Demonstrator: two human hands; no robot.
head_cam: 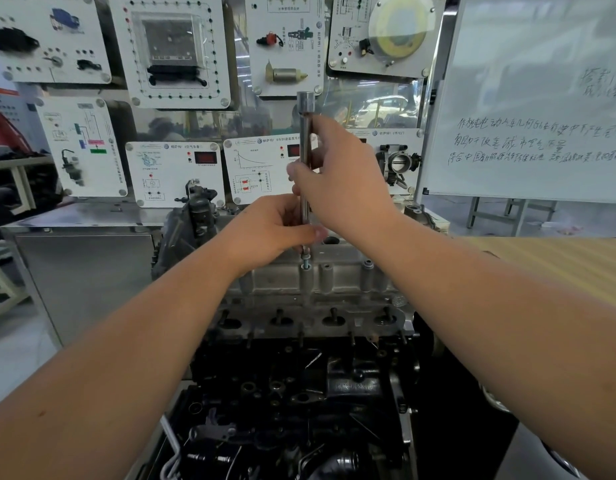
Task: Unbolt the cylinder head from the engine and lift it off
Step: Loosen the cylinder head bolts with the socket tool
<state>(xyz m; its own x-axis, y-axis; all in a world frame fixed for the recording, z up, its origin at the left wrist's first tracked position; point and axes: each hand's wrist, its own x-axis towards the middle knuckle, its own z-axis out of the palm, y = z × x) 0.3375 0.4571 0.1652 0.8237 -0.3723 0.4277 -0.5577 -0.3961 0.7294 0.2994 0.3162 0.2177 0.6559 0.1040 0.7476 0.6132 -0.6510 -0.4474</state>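
I see both hands curled round the upright socket extension bar [305, 157], right hand [344, 178] high, left hand [275, 230] low, its tip on a bolt [305, 264] atop the cylinder head [320, 282], seated on the engine [299, 393].

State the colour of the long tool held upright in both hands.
Shiny silver metal extension bar, head view.

Handwritten Chinese lines cover the whiteboard [528, 98], perhaps beginning 作为纯电动汽车; panel labels are too blurred.
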